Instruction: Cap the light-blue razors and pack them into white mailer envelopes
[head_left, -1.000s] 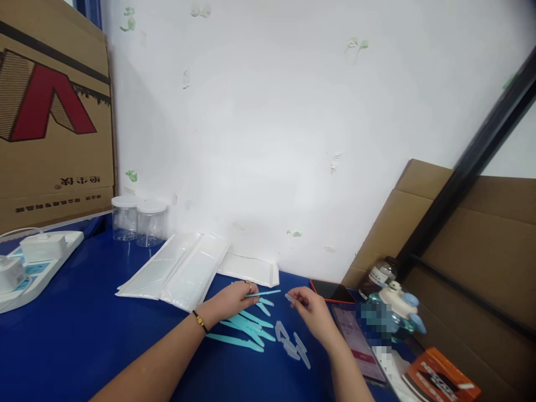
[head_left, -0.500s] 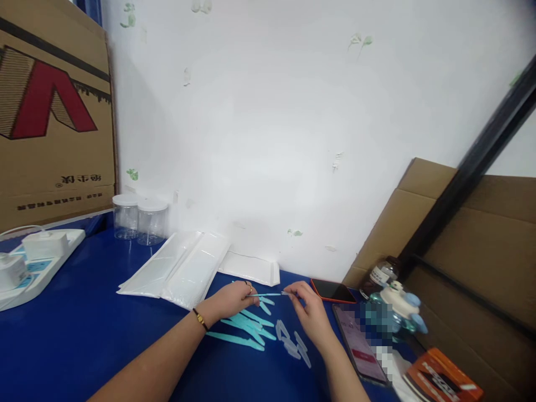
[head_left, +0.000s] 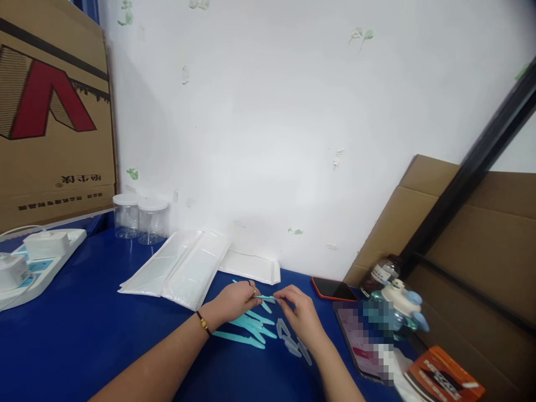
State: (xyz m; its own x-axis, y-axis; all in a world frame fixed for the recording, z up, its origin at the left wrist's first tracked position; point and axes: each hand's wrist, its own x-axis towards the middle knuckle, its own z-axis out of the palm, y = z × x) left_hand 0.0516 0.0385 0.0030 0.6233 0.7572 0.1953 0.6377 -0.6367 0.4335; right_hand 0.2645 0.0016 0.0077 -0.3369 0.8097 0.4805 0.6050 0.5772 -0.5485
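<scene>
My left hand pinches a slim turquoise eyebrow razor, which points to the right. At its blade end, my right hand has thumb and fingers closed on a small translucent cap, mostly hidden by the fingertips. Cap and razor meet there; how far the cap covers the blade I cannot make out. Below my left hand lie several more turquoise razors in a loose pile. Several loose translucent caps lie beside them, partly behind my right wrist.
White padded mailers lie behind my left hand, near two lidded clear jars. A power strip sits at left. To the right are a red-edged phone, a larger phone, a teal bottle and an orange box.
My right hand has moved left toward my left hand, bringing the cap onto the razor's blade end. The gap between the hands is smaller.
</scene>
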